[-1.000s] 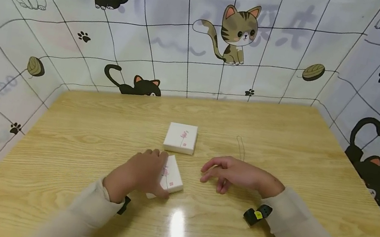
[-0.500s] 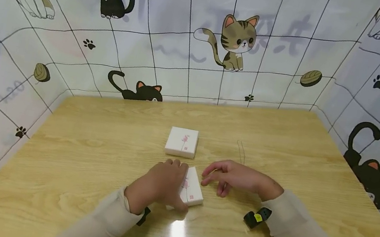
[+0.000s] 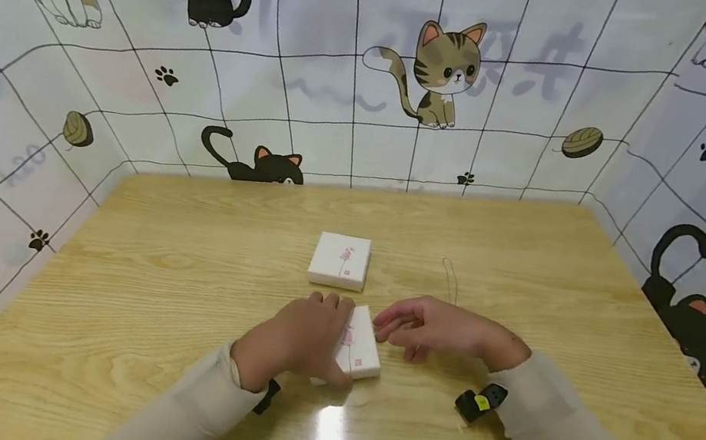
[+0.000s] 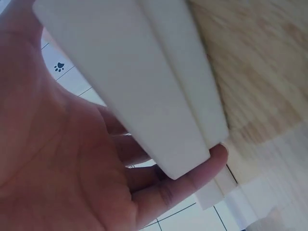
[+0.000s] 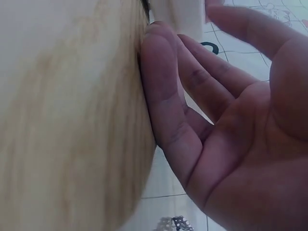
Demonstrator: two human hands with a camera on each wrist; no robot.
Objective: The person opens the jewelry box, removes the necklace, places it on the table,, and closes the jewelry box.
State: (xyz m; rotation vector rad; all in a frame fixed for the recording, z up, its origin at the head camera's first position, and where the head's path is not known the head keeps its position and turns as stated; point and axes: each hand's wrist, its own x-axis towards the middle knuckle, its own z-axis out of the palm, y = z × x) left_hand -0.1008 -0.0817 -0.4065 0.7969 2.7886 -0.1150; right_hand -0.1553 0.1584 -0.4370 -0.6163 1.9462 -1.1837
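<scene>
Table (image 3: 194, 248): wood-grained, beneath both hands.
Left hand (image 3: 304, 332): thumb and fingers clamped on the near box (image 3: 363, 345).
Right hand (image 3: 436, 329): fingers loosely bent, holding nothing.
Near box: in the left grip, moved rightward since a second ago, now just beside the right fingertips.
Far box (image 3: 340, 258): just beyond the grip.

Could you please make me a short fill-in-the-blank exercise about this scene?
1. The hand gripping the near box is the person's ____ one.
2. Both the near box and the far box are mainly ____ in colour.
3. The surface of the table shows a ____ grain.
4. The cartoon animals on the wall are all ____.

Missing words: left; white; wood; cats.
</scene>
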